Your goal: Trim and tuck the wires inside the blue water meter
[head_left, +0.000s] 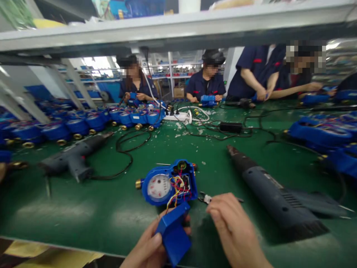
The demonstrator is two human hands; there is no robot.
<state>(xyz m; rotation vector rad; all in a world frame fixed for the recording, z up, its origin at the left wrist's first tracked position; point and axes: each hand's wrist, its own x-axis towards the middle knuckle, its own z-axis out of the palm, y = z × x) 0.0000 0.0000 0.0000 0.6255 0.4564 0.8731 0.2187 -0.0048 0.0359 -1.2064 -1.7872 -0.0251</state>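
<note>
A blue water meter [160, 186] with a white dial lies on the green table, its side compartment open and showing red, yellow and black wires [178, 186]. My left hand [147, 249] holds a blue plastic cover [174, 232] just in front of the meter, with wires running to it. My right hand [235, 230] is closed beside it on a small dark tool or connector [208, 198] near the meter's right side; what it is stays unclear.
A grey heat gun [276, 199] lies right of my hands, an electric screwdriver [74, 156] at the left. Rows of blue meters [83, 124] fill the far left and right [320, 134]. Cables, a power strip [178, 116] and several co-workers are across the table.
</note>
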